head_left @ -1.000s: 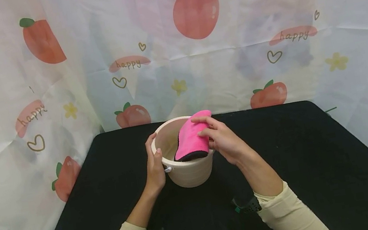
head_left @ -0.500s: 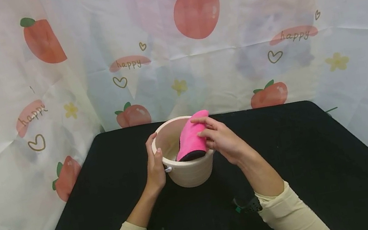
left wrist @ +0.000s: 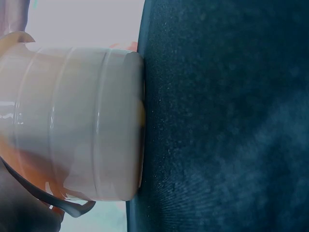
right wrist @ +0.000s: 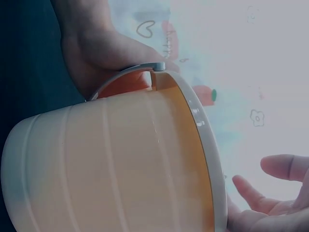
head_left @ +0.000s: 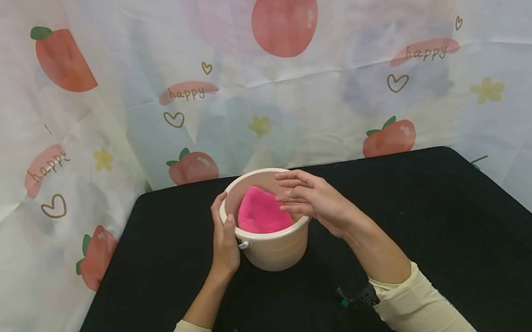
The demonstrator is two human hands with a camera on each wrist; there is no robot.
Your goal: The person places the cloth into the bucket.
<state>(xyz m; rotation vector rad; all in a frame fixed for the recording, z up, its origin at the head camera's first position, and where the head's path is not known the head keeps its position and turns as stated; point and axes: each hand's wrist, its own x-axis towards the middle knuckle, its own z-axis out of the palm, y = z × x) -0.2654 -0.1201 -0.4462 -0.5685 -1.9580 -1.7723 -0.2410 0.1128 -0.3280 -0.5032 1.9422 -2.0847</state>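
A cream bucket [head_left: 277,253] stands upright on the black table, its ribbed wall filling much of both wrist views. Inside it lies a soft pink cloth [head_left: 262,214], bunched to a rounded point below the rim. My left hand [head_left: 224,241] grips the bucket's left side, thumb at the rim near the handle joint. Over the right part of the opening hovers my right hand [head_left: 319,201], fingers spread and holding nothing. The right wrist view shows the same right hand [right wrist: 282,205] beside the rim with its fingers apart. The cloth's lower part is hidden by the bucket wall.
The black table [head_left: 443,230] extends around the bucket on all sides. Behind and to the left hangs a white curtain [head_left: 329,101] printed with peaches, hearts and flowers. Dark wrist devices sit at both sleeves. A grey bucket handle [left wrist: 48,195] shows in the left wrist view.
My right hand has let go of the pink cloth, which has dropped from the rim down into the bucket. Its fingers have straightened. The left hand and the bucket have stayed in place.
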